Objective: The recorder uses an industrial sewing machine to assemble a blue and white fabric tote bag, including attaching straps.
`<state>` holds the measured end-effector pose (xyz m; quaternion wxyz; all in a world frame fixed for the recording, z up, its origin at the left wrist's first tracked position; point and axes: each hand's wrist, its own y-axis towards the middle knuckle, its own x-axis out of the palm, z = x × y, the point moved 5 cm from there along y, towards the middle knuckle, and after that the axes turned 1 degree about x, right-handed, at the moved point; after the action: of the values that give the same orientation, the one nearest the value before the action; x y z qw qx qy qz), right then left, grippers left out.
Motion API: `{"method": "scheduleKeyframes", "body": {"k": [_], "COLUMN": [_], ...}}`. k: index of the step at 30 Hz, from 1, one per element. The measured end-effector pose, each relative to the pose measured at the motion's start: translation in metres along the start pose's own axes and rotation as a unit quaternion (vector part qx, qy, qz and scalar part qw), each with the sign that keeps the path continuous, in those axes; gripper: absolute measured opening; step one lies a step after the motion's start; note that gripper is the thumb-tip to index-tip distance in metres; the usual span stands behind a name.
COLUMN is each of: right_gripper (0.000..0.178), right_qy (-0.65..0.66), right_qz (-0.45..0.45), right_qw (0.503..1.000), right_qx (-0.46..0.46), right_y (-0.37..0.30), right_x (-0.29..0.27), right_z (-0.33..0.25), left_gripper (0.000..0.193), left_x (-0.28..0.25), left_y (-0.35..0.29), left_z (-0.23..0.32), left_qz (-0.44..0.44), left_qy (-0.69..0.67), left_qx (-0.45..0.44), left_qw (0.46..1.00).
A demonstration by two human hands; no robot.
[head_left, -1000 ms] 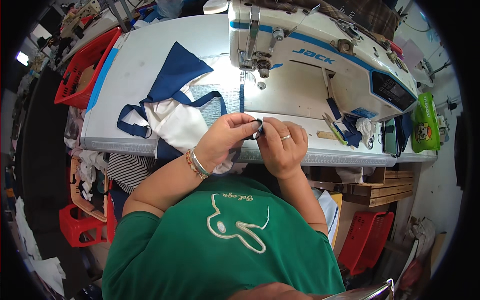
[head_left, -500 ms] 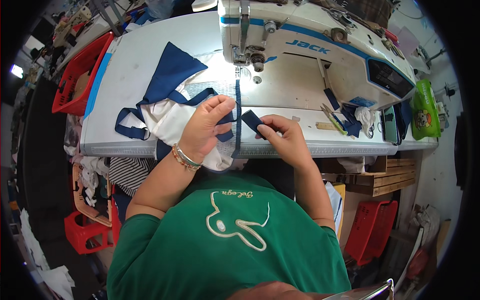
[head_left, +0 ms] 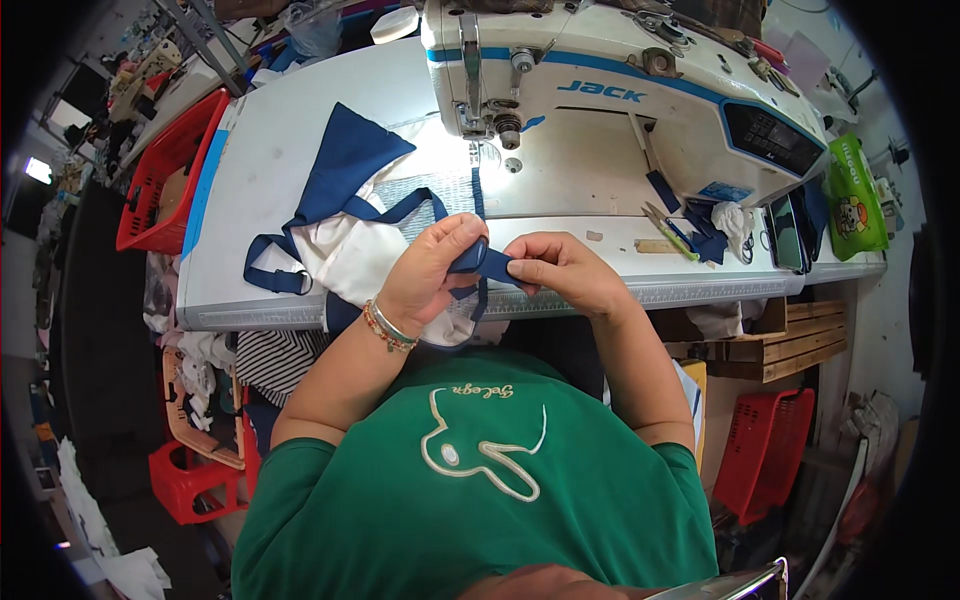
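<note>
My left hand (head_left: 432, 272) is closed, its thumb and fingers pinching the folded end of a navy fabric strap (head_left: 497, 266). My right hand (head_left: 568, 272) pinches the same strap a short way to the right, so a piece of it stretches between the hands. Under and left of my left hand lies a sewn piece with a navy panel (head_left: 350, 155), white fabric (head_left: 350, 258) and a pale gathered part. A navy loop (head_left: 275, 270) with a small ring hangs off its left side. The gathered part's navy-bound edge (head_left: 478, 195) runs up toward the needle area.
A white sewing machine (head_left: 600, 95) stands over the far side of the white table (head_left: 240, 150). Thread snips (head_left: 668, 230), navy scraps (head_left: 708, 240), a phone (head_left: 784, 238) and a green bag (head_left: 855, 200) lie to the right. A red basket (head_left: 205, 140) is at the left edge.
The dark strap piece in my right hand has come left to my left hand, whose thumb now presses on its end. The view has shifted slightly.
</note>
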<state>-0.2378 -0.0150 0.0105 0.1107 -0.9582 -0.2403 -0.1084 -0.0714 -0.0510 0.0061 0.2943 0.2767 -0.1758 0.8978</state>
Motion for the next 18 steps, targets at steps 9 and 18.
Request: {"method": "scheduleKeyframes", "body": {"k": [9,18], "right_gripper": [0.016,0.015], "right_qy": [-0.015,-0.012], "right_qz": [0.052,0.094], "right_qw": [0.998,0.995], "right_qx": [-0.014,-0.035], "right_y": [0.0000,-0.0001], "right_x": [-0.0059,0.0036], "right_z": [-0.0015,0.0017], "left_gripper": [0.013,0.018], "left_x": [0.0001,0.0025], "left_y": [0.0013,0.0003], "left_z": [0.0003,-0.0035], "left_qz": [0.056,-0.024], "left_qy": [0.092,0.121], "left_qx": [0.073,0.070], "left_qw": [0.992,0.990]}}
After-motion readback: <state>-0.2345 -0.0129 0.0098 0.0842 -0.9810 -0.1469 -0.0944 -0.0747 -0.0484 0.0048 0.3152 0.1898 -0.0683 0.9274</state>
